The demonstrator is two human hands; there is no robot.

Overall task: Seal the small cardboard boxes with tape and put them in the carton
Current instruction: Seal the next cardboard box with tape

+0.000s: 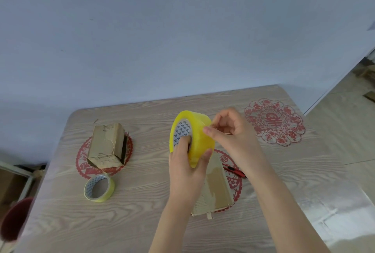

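A thick yellow tape roll [197, 133] is held up over the table. My left hand [185, 169] grips it, with fingers inside its core and the thumb on the outer face. My right hand [233, 133] pinches at the tape's outer layer near the roll's upper right. Below my hands a small cardboard box [216, 190] lies on the table, a strip of clear tape shining along its top. A second small cardboard box [106, 145] sits at the left on a red paper-cut.
A thinner roll of tape [99, 187] lies flat in front of the left box. A red utility knife [234, 170] peeks out right of the near box. The wooden table [142, 222] meets a blue wall. A dark red stool [15, 218] stands left.
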